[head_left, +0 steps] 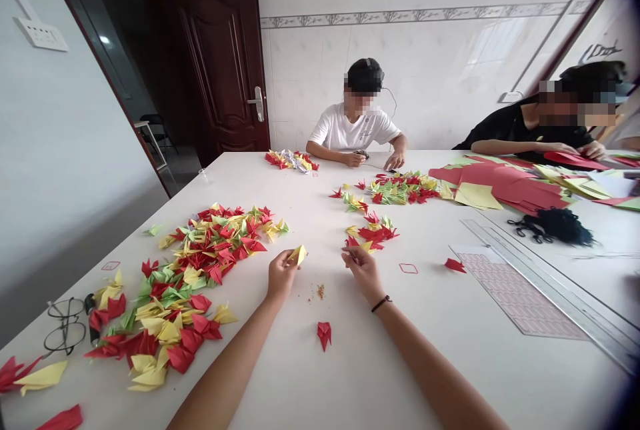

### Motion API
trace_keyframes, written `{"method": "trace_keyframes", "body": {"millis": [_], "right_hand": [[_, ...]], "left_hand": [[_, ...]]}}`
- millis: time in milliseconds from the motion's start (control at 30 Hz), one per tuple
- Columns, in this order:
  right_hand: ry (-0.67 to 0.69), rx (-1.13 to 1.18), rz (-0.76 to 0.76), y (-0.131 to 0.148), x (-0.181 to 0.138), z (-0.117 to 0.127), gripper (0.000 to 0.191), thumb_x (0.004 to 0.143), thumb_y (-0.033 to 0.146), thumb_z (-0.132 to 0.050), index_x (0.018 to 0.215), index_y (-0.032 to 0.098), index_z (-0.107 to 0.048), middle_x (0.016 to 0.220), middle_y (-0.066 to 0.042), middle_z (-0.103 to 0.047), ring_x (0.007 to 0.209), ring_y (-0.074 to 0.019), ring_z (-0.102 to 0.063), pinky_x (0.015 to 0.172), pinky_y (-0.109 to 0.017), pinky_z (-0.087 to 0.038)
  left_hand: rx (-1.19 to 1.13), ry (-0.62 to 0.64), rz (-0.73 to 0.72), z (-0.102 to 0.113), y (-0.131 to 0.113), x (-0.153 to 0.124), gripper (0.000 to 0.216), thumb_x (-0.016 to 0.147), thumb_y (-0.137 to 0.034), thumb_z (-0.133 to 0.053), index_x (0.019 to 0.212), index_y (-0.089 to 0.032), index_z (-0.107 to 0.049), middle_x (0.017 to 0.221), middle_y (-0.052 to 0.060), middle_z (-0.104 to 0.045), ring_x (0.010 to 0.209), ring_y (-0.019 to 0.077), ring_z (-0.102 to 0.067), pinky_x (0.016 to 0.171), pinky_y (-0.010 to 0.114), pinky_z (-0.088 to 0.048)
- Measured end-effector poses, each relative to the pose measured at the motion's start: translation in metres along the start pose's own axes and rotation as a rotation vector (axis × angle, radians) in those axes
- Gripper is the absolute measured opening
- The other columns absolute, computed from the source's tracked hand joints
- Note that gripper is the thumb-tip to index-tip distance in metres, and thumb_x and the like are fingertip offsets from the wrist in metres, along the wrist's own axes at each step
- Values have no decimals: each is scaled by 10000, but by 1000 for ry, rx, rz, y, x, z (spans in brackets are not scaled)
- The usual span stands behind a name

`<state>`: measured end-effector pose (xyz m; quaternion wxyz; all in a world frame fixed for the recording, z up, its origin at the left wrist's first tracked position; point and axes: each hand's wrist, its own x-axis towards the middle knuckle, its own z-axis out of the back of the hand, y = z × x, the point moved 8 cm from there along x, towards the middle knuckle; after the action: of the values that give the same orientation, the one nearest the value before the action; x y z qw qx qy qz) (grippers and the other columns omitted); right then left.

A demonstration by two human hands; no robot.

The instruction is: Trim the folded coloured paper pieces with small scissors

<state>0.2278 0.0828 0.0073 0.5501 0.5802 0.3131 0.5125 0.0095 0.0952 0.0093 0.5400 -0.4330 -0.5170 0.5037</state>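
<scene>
My left hand pinches a small folded yellow paper crane above the middle of the table. To its right, my right hand is closed, thumb and fingertips together. Something thin and dark may be at its fingertips, too small to make out. Between my hands and slightly nearer lie tiny paper scraps. A red folded paper piece rests closer to me. Just beyond my right hand is a small group of red and yellow paper cranes.
A large heap of paper cranes spreads on the left, near eyeglasses. Another crane pile lies farther back. On the right are coloured sheets, black cord, a clear ruler and a sticker sheet. Two people sit opposite.
</scene>
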Motion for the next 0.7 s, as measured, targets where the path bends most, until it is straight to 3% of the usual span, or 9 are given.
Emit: {"method": "trace_keyframes", "body": {"millis": [233, 300, 400, 533, 700], "right_hand": [[253, -70, 13, 20, -18, -43, 329, 695, 430, -564, 915, 190, -615, 817, -47, -589, 506, -94, -397, 480, -246, -346], [305, -85, -2, 22, -22, -51, 300, 692, 428, -564, 865, 191, -626, 792, -37, -596, 479, -82, -360, 452, -236, -317], [317, -106, 19, 24, -25, -53, 251, 701, 419, -557, 728, 176, -615, 650, -9, -557, 471, -77, -328, 441, -227, -284], [311, -93, 20, 18, -26, -52, 245, 710, 414, -554, 678, 172, -576, 560, 17, -483, 474, -80, -330, 450, -224, -273], [328, -49, 2, 16, -28, -52, 255, 695, 426, -566, 659, 174, -546, 615, 7, -519, 490, -88, -385, 467, -227, -302]], "left_hand": [[-36, 208, -5, -18, -1, -7, 239, 673, -352, -575, 801, -158, -628, 727, 26, -615, 625, 136, -555, 550, 226, -403], [-17, 250, -27, -22, -3, -8, 252, 680, -365, -571, 807, -160, -643, 727, 33, -623, 663, 151, -558, 571, 234, -408], [11, 280, -76, -23, -7, -8, 256, 695, -377, -557, 789, -161, -656, 761, 42, -633, 723, 163, -553, 592, 237, -406], [3, 316, -60, -22, -5, -9, 404, 757, -472, -433, 815, -139, -654, 701, 49, -625, 659, 152, -539, 555, 240, -393], [35, 355, -22, -26, -3, -12, 334, 645, -431, -600, 807, -141, -636, 684, 27, -606, 580, 123, -508, 514, 220, -377]]}}
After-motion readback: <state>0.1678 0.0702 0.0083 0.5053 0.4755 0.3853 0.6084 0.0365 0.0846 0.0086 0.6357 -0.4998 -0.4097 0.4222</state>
